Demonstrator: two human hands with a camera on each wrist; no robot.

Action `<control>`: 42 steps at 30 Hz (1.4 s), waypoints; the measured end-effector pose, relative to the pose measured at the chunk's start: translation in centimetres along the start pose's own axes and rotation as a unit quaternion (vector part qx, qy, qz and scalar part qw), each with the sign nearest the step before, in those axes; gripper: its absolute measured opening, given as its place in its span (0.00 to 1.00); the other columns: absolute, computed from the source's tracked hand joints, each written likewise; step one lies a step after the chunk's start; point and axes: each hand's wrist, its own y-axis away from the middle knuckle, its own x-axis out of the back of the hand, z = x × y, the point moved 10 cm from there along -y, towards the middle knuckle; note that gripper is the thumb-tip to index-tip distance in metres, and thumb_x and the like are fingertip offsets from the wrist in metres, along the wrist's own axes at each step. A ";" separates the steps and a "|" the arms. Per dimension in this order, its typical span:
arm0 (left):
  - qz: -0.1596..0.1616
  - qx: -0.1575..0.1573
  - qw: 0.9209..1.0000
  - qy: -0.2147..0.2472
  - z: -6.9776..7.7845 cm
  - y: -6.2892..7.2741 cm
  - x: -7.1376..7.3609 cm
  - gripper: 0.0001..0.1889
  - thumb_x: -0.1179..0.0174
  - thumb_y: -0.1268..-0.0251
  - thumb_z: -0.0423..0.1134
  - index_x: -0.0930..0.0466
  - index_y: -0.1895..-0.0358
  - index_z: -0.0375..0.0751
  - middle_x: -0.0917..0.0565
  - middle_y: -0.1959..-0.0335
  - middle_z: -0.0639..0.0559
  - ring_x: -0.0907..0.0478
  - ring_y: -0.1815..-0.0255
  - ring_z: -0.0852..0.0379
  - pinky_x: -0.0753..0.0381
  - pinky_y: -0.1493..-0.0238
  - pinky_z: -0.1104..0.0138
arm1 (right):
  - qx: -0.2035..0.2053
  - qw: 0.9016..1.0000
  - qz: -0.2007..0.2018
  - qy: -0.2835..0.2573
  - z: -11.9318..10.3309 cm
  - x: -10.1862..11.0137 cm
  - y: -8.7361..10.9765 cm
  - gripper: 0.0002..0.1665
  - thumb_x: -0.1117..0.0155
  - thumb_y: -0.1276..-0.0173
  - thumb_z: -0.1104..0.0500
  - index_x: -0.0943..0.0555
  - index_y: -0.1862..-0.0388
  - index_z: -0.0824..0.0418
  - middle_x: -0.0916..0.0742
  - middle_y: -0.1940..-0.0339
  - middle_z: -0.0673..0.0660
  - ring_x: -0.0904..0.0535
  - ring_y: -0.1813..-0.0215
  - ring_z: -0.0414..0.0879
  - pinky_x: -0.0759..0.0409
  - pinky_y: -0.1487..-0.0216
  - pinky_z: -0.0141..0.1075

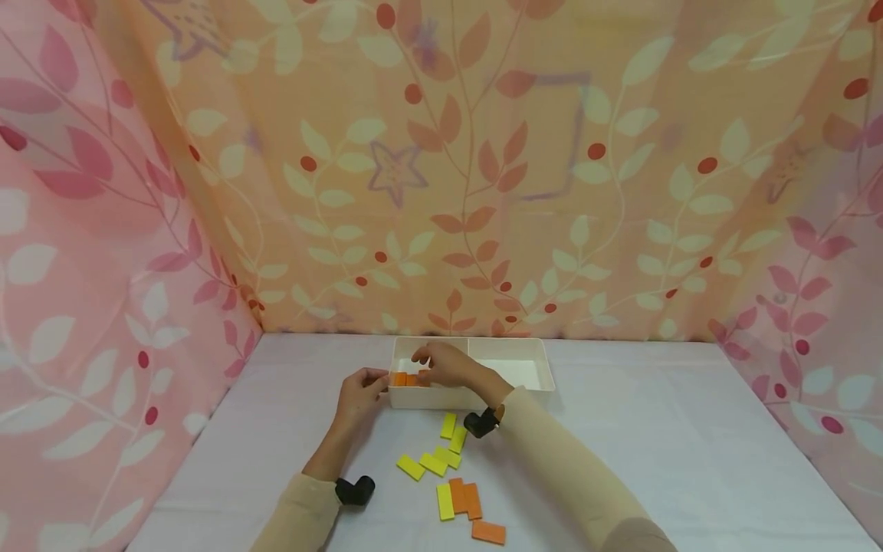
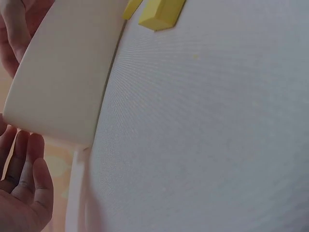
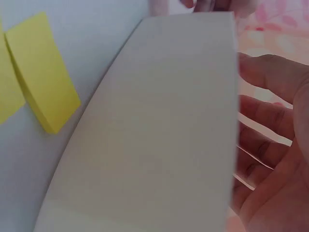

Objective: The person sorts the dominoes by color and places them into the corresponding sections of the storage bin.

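A white two-compartment box (image 1: 441, 399) stands at the back of the table. Several orange blocks (image 1: 400, 379) lie in its left compartment. My right hand (image 1: 448, 364) reaches over the front wall into that compartment, thumb close to the orange blocks. In the right wrist view its fingers (image 3: 265, 113) look relaxed and apart, their tips partly behind the box wall. My left hand (image 1: 360, 395) is at the box's left end, fingertips at or touching the wall. The left wrist view shows those fingers (image 2: 42, 179) loosely extended, holding nothing.
In front of the box, several yellow blocks (image 1: 433, 464) lie scattered on the white table (image 1: 621, 445). Nearer me, a yellow block (image 1: 445, 502) sits beside orange blocks (image 1: 472, 501), with another orange block (image 1: 488, 532) below. A patterned curtain (image 1: 469, 192) rises behind the box.
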 end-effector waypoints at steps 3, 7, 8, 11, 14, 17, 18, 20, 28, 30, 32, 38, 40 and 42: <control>0.000 0.007 1.000 -0.003 -0.1 0.0 0.0 0.12 0.43 0.30 0.40 0.20 0.50 0.37 0.16 0.55 0.42 0.19 0.58 0.52 0.20 0.59 0.68 | 0.008 1.000 0.005 -0.017 -0.5 0.5 1.1 0.23 0.32 0.35 0.57 0.20 0.44 0.66 0.15 0.49 0.63 0.20 0.48 0.54 0.21 0.45 0.43; -0.001 0.018 1.000 -0.006 -0.4 0.0 0.1 0.12 0.43 0.30 0.41 0.20 0.50 0.38 0.17 0.54 0.43 0.19 0.57 0.53 0.20 0.57 0.67 | 0.031 0.999 0.011 -0.035 -1.3 1.0 3.0 0.21 0.34 0.35 0.58 0.19 0.45 0.65 0.16 0.50 0.61 0.21 0.47 0.56 0.21 0.47 0.42; -0.001 0.016 1.000 -0.006 -0.4 0.0 0.1 0.12 0.43 0.29 0.41 0.20 0.50 0.37 0.17 0.54 0.43 0.19 0.57 0.52 0.20 0.57 0.67 | 0.036 0.999 0.012 -0.039 -1.5 1.1 3.5 0.20 0.34 0.35 0.58 0.19 0.45 0.65 0.16 0.51 0.61 0.21 0.47 0.56 0.21 0.47 0.42; 0.001 0.011 1.000 -0.006 -0.2 0.1 0.0 0.12 0.43 0.30 0.40 0.20 0.50 0.36 0.17 0.54 0.42 0.19 0.57 0.52 0.20 0.57 0.66 | 0.042 0.998 0.017 -0.037 -1.7 1.4 5.1 0.19 0.35 0.34 0.57 0.19 0.45 0.62 0.16 0.52 0.58 0.21 0.48 0.53 0.21 0.48 0.40; 0.004 0.007 1.000 -0.004 0.0 0.2 0.0 0.12 0.43 0.30 0.40 0.20 0.51 0.36 0.17 0.55 0.42 0.19 0.57 0.52 0.20 0.58 0.66 | 0.041 0.999 0.023 -0.026 -1.6 1.6 6.4 0.19 0.35 0.33 0.56 0.18 0.45 0.61 0.16 0.52 0.58 0.21 0.49 0.50 0.21 0.48 0.39; 0.008 0.008 1.000 -0.001 0.0 0.2 -0.1 0.12 0.42 0.31 0.40 0.20 0.51 0.37 0.17 0.56 0.43 0.20 0.57 0.53 0.21 0.59 0.67 | 0.042 0.999 0.030 -0.018 -1.4 1.8 7.5 0.19 0.35 0.34 0.56 0.18 0.46 0.61 0.16 0.54 0.56 0.22 0.51 0.47 0.21 0.49 0.38; 0.009 0.006 1.000 -0.001 0.0 0.2 -0.1 0.12 0.42 0.31 0.40 0.20 0.51 0.37 0.17 0.56 0.43 0.19 0.58 0.53 0.21 0.59 0.68 | 0.039 0.999 0.031 -0.019 -1.3 1.9 7.9 0.19 0.35 0.34 0.56 0.18 0.46 0.61 0.16 0.54 0.55 0.22 0.51 0.47 0.21 0.49 0.38; 0.011 0.004 1.000 -0.005 0.1 0.3 0.0 0.12 0.43 0.30 0.40 0.20 0.51 0.36 0.17 0.56 0.42 0.19 0.58 0.52 0.21 0.60 0.68 | 0.034 0.999 0.034 -0.022 -1.1 1.9 8.5 0.18 0.35 0.34 0.56 0.18 0.46 0.61 0.15 0.54 0.54 0.22 0.52 0.45 0.21 0.50 0.36; 0.008 0.009 1.000 -0.003 0.1 0.3 -0.1 0.12 0.43 0.30 0.40 0.20 0.50 0.37 0.17 0.55 0.43 0.19 0.56 0.52 0.20 0.57 0.66 | 0.041 0.997 0.051 -0.039 -0.9 2.3 11.3 0.17 0.35 0.33 0.57 0.18 0.47 0.60 0.15 0.56 0.56 0.23 0.55 0.43 0.19 0.49 0.44; 0.005 0.010 1.000 -0.002 0.0 0.3 -0.2 0.12 0.43 0.30 0.40 0.20 0.50 0.37 0.17 0.54 0.43 0.19 0.56 0.52 0.20 0.56 0.65 | 0.043 0.997 0.055 -0.042 -1.0 2.4 12.0 0.16 0.35 0.33 0.57 0.18 0.48 0.59 0.15 0.56 0.56 0.23 0.55 0.43 0.19 0.49 0.44; 0.002 0.011 1.000 -0.002 0.0 0.3 -0.2 0.12 0.43 0.30 0.40 0.20 0.50 0.37 0.17 0.54 0.43 0.19 0.56 0.53 0.20 0.56 0.65 | 0.046 0.996 0.058 -0.041 -1.1 2.4 12.7 0.15 0.34 0.33 0.57 0.18 0.48 0.57 0.15 0.56 0.54 0.23 0.55 0.43 0.19 0.49 0.42; 0.003 0.016 1.000 0.001 -0.2 0.2 -0.1 0.12 0.42 0.30 0.41 0.20 0.50 0.38 0.17 0.54 0.43 0.19 0.56 0.52 0.19 0.56 0.65 | 0.056 0.995 0.070 -0.032 -1.4 2.6 14.2 0.15 0.33 0.34 0.55 0.18 0.49 0.54 0.16 0.57 0.48 0.22 0.55 0.42 0.20 0.51 0.35; 0.001 0.016 1.000 0.002 -0.2 0.2 -0.1 0.13 0.42 0.30 0.41 0.20 0.50 0.38 0.17 0.54 0.43 0.19 0.56 0.53 0.19 0.55 0.65 | 0.058 0.995 0.076 -0.030 -1.5 2.8 14.6 0.15 0.33 0.35 0.56 0.18 0.49 0.54 0.16 0.58 0.46 0.22 0.56 0.41 0.19 0.51 0.35; -0.002 0.016 1.000 0.002 -0.2 0.2 -0.1 0.13 0.43 0.30 0.41 0.20 0.50 0.38 0.17 0.53 0.43 0.19 0.56 0.53 0.19 0.55 0.65 | 0.054 0.995 0.079 -0.031 -1.5 2.8 15.0 0.15 0.32 0.35 0.56 0.18 0.49 0.54 0.16 0.58 0.45 0.23 0.56 0.39 0.19 0.51 0.37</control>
